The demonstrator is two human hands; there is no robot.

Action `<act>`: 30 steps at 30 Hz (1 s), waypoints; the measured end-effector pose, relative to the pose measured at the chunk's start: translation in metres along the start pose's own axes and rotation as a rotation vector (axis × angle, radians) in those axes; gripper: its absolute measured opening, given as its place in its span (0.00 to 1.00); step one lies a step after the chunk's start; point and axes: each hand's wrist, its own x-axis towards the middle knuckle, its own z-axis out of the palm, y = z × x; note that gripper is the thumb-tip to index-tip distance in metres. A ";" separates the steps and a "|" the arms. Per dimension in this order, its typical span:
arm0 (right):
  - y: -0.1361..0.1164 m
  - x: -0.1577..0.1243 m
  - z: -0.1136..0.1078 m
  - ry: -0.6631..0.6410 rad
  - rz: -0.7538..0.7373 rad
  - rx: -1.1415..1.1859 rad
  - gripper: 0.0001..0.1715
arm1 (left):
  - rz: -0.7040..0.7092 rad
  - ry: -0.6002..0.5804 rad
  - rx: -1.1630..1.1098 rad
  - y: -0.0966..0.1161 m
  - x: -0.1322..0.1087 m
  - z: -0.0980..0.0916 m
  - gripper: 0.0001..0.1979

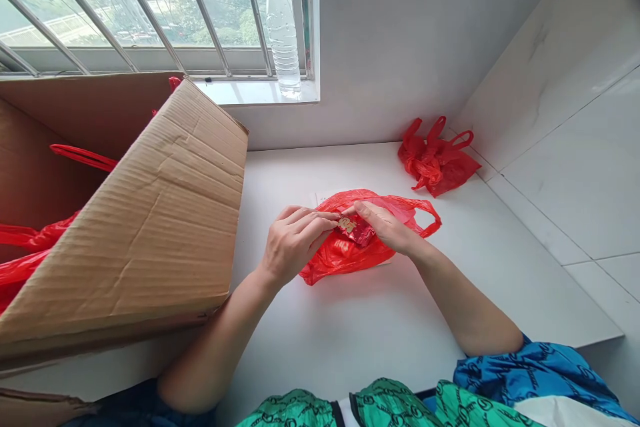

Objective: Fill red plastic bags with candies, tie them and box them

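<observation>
A small shiny red packet with gold print (354, 228) is held over a thin red plastic bag (345, 264) spread on the white tabletop. My left hand (299, 240) pinches the packet's left edge between fingertips and thumb. From the other side, my right hand (384, 225) grips its right and upper edge, fingers bent over it and partly hidden. The bag lies flattened beneath both hands, one handle loop sticking out to the right. What else the bag contains, I cannot make out.
An open cardboard box (165, 213) with red bags inside stands at the left. A tied red bag (437, 159) lies by the wall at the back right. On the windowsill stands a clear water bottle (283, 33), beside metal window bars. The white table (300, 340) ends at the right.
</observation>
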 end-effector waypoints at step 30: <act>-0.004 -0.010 -0.010 -0.030 -0.113 -0.196 0.13 | -0.445 -0.260 -0.307 0.014 0.000 0.002 0.16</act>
